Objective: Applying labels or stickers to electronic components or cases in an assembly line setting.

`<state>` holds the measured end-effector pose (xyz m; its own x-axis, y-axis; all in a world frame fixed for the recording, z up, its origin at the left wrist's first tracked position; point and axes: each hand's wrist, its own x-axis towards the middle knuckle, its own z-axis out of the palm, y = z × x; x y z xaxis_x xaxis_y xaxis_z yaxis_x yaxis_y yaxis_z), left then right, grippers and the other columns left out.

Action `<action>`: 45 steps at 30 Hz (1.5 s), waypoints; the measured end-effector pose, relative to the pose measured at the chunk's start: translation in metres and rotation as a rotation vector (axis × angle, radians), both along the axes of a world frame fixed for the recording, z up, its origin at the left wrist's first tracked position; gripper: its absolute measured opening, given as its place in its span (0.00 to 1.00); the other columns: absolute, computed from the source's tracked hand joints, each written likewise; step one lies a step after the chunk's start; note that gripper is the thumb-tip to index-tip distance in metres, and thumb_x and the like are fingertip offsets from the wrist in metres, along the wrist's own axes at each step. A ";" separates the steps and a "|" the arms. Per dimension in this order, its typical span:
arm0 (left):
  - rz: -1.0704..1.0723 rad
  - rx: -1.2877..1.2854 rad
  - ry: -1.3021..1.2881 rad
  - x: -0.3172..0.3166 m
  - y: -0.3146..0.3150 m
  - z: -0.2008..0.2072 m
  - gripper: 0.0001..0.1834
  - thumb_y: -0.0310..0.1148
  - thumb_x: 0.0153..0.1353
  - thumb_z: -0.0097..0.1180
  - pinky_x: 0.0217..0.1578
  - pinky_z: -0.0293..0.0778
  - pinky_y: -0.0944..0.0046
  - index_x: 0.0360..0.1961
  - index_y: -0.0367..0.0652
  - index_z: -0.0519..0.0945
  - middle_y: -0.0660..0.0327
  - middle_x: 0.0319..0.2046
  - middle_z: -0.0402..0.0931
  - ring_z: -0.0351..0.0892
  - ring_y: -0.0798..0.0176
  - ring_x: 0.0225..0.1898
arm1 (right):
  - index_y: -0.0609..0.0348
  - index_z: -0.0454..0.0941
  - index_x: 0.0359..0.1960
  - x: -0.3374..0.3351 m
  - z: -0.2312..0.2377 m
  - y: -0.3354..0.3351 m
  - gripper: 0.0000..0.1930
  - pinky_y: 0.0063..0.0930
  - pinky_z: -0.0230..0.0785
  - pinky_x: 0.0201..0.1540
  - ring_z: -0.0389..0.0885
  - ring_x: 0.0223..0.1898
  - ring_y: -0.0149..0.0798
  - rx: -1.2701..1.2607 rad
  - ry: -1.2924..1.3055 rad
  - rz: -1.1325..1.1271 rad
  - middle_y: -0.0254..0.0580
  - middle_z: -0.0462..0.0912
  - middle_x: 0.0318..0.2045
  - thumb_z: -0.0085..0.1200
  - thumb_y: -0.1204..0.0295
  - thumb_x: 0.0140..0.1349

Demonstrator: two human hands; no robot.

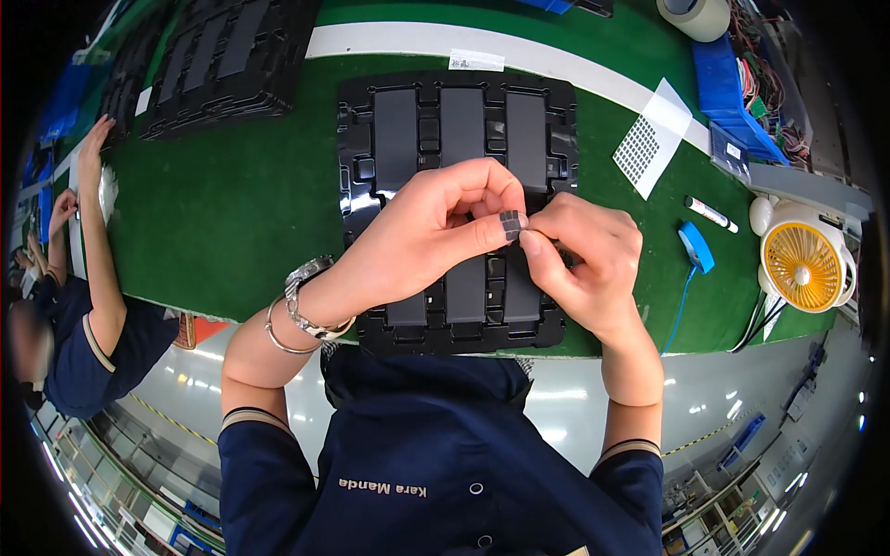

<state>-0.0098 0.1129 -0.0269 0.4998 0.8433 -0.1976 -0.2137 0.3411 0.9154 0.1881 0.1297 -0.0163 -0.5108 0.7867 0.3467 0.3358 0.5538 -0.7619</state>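
Note:
My left hand [454, 218] and my right hand [589, 255] meet over a black plastic tray [357, 148]. Several small black square stickers [511, 225] lie side by side across my left thumb tip, and the fingers of that hand are curled in. Thumb and forefinger of my right hand are pinched together right beside these stickers; whatever is between them is too small to make out. Three long dark grey flat pieces [464, 125] sit in the tray, partly covered by my hands.
A translucent sheet with black squares [640, 153], a marker [712, 214], a blue strap with cord [695, 248] and a yellow-and-white fan [802, 267] are on the right. Stacked black trays [232, 65] stand far left. A co-worker's arm [102, 222] reaches over the green table [204, 204].

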 end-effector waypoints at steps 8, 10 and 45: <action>0.066 0.688 0.958 -0.036 -0.043 0.015 0.14 0.25 0.49 0.64 0.40 0.72 0.59 0.38 0.40 0.75 0.60 0.36 0.76 0.76 0.55 0.37 | 0.64 0.79 0.26 -0.001 0.009 -0.006 0.06 0.20 0.59 0.22 0.70 0.20 0.23 -0.397 0.091 -0.136 0.33 0.76 0.18 0.58 0.76 0.59; -0.033 0.702 1.063 -0.043 -0.064 0.015 0.22 0.30 0.44 0.68 0.49 0.68 0.53 0.43 0.42 0.75 0.59 0.45 0.74 0.72 0.51 0.50 | 0.65 0.79 0.27 -0.007 -0.003 -0.007 0.07 0.19 0.58 0.22 0.69 0.20 0.21 -0.524 0.145 -0.136 0.31 0.76 0.19 0.57 0.74 0.61; 0.196 0.098 0.183 -0.006 -0.013 0.034 0.44 0.21 0.66 0.44 0.35 0.75 0.72 0.74 0.51 0.31 0.48 0.46 0.80 0.85 0.62 0.39 | 0.63 0.79 0.27 0.009 0.012 0.002 0.12 0.17 0.54 0.24 0.65 0.22 0.18 -0.656 0.327 -0.159 0.26 0.74 0.19 0.54 0.69 0.66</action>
<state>-0.0162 0.1003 0.0072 0.2883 0.9400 -0.1823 -0.0947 0.2174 0.9715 0.1970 0.1313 -0.0044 -0.3250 0.9400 -0.1039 0.0735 -0.0844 -0.9937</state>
